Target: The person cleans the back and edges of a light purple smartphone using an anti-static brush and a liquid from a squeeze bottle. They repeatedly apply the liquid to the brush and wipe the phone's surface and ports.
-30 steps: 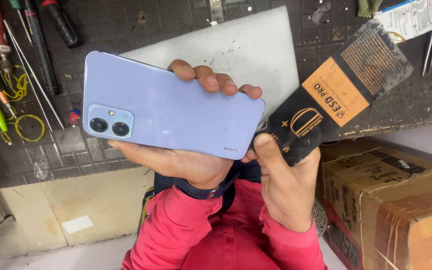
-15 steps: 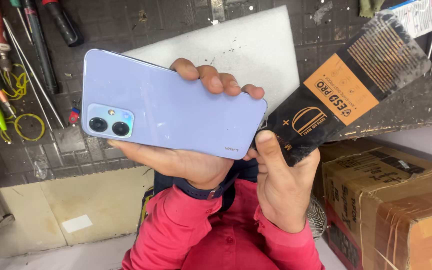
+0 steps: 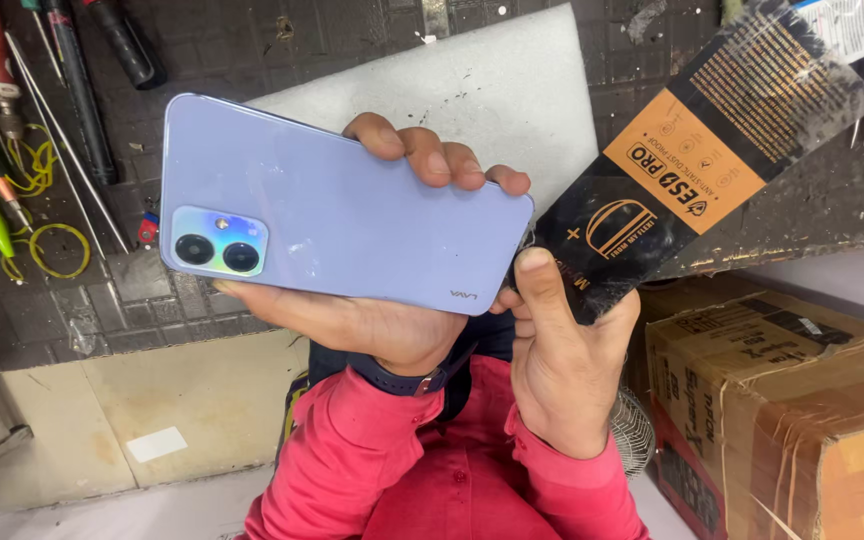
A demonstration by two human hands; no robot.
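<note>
Dead centre above the bench [image 3: 202,40], left hand [image 3: 372,325] has its grip wrapped round a lilac phone [image 3: 352,215], back up; right hand [image 3: 562,370] at 4 o'clock pinches a black-orange flexible card [image 3: 692,165] against its corner, probably for prying.

You are at a phone repair bench, a small workshop. The dark, scuffed work mat [image 3: 202,300] in front of you is speckled with debris, and screwdrivers [image 3: 102,60] and other hand tools lie in a row along its left side, beside loops of yellow wire [image 3: 52,250]. A white foam pad [image 3: 492,90] sits in the middle of the bench. Below the bench edge, taped cardboard boxes [image 3: 782,400] are stacked on your right.
</note>
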